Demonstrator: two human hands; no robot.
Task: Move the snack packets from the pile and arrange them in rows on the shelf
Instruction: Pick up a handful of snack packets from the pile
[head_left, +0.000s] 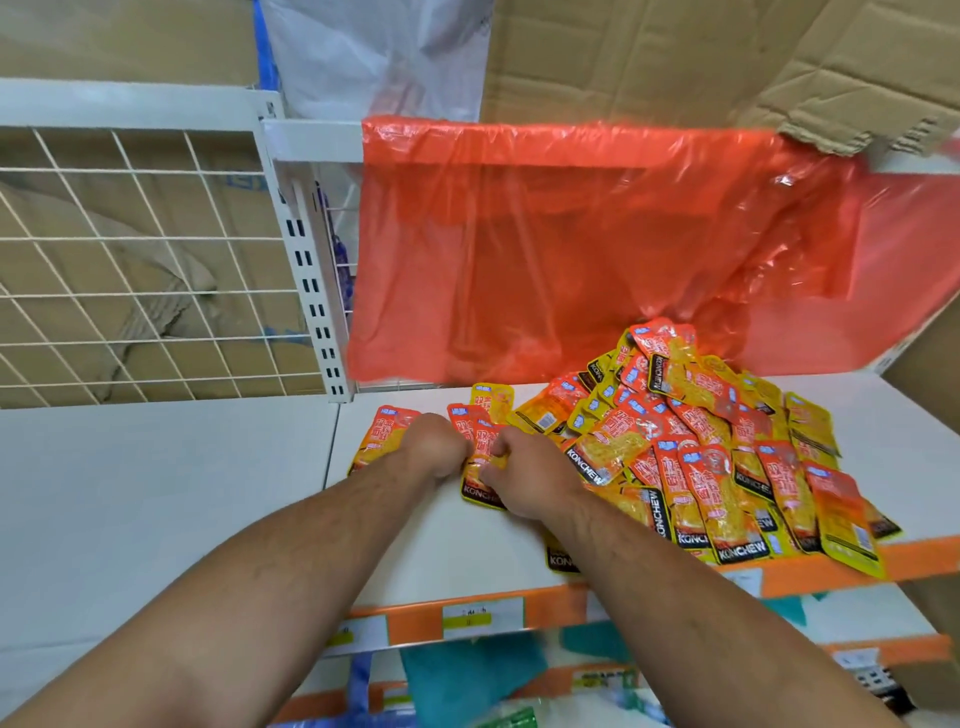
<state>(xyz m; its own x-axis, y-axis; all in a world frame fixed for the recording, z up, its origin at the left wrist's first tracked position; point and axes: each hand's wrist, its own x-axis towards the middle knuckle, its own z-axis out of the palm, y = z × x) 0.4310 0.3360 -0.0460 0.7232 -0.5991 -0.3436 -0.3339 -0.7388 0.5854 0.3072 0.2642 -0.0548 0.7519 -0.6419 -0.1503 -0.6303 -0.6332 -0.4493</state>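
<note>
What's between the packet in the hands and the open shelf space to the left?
Nothing visible. Both hands hold a packet beside the laid-out packets; the white shelf left of them is bare. The pile lies on the right.

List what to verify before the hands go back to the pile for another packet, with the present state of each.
1. Packet lying flat on the shelf: ok.
2. Left hand and right hand free of it: not ok, both on it.
3. Started row straight: cannot tell.
4. Pile within reach on the right: ok.
5. Pile clear of the front edge: not ok, packets overhang.
</note>
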